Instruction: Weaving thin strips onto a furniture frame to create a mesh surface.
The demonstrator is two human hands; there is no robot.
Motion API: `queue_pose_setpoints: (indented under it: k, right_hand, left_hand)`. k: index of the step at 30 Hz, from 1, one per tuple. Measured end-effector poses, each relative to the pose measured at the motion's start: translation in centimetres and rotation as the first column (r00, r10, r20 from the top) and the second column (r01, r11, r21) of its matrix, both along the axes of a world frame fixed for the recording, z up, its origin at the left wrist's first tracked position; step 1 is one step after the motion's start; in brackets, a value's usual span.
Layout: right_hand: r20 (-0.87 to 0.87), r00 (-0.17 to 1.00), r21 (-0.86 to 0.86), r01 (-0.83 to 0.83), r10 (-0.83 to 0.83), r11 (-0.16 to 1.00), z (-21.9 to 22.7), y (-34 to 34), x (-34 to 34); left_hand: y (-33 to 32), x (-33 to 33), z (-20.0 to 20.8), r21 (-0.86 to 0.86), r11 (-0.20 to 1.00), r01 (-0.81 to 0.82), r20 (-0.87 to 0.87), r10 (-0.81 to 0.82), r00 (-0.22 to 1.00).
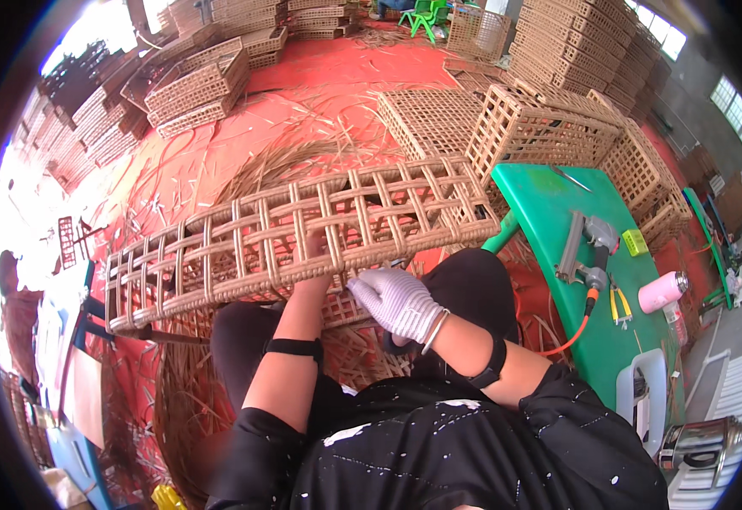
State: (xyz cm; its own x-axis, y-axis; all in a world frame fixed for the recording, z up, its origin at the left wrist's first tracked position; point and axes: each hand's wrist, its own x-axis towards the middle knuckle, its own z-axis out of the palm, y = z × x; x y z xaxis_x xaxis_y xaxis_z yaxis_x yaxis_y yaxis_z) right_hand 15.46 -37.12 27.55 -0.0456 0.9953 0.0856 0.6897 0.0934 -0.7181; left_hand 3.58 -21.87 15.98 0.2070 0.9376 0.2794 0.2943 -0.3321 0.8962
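Note:
A long woven rattan basket (pixel 218 295) lies tilted across my lap, its open lattice side facing up. My left hand (pixel 313 283) reaches up behind the lattice; strands cover most of it, and its fingers are hidden. Wearing a white-and-lilac glove, my right hand (pixel 398 304) is at the basket's near rim with its fingers curled together. Whatever those fingertips pinch is too small or covered to make out.
A green table (pixel 588 336) at my right bears a nail gun (pixel 590 252) with an orange hose, yellow-handled pliers (pixel 618 303), a yellow box (pixel 634 242) and a pink bottle (pixel 662 292). More baskets (pixel 549 127) stand ahead. Loose strips (pixel 277 166) litter the red floor.

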Motion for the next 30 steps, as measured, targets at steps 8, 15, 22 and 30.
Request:
queue_pose_setpoints:
  k: [8,15,22,30]
  right_hand:
    - [-0.747,0.603,-0.298,0.072,-0.280,0.952,-0.1,-0.5,2.0]
    - [-0.853,0.409,-0.169,0.369,-0.323,0.914,-1.8,-0.5,0.3]
    - [-0.277,0.958,0.115,-0.048,0.078,0.992,-0.7,-1.5,-4.3]
    - [-0.273,0.901,0.061,-0.334,0.337,0.941,0.9,-2.6,-7.1]
  left_hand:
    - [1.9,0.8,-0.6,0.047,0.999,-0.003,0.158,-0.005,0.988]
    - [-0.6,0.0,3.1,-0.112,0.974,0.196,0.246,-0.164,0.955]
    - [0.4,1.2,2.5,-0.075,0.977,0.199,0.336,-0.164,0.928]
    - [0.4,2.7,1.3,-0.024,0.981,0.194,0.387,-0.170,0.906]
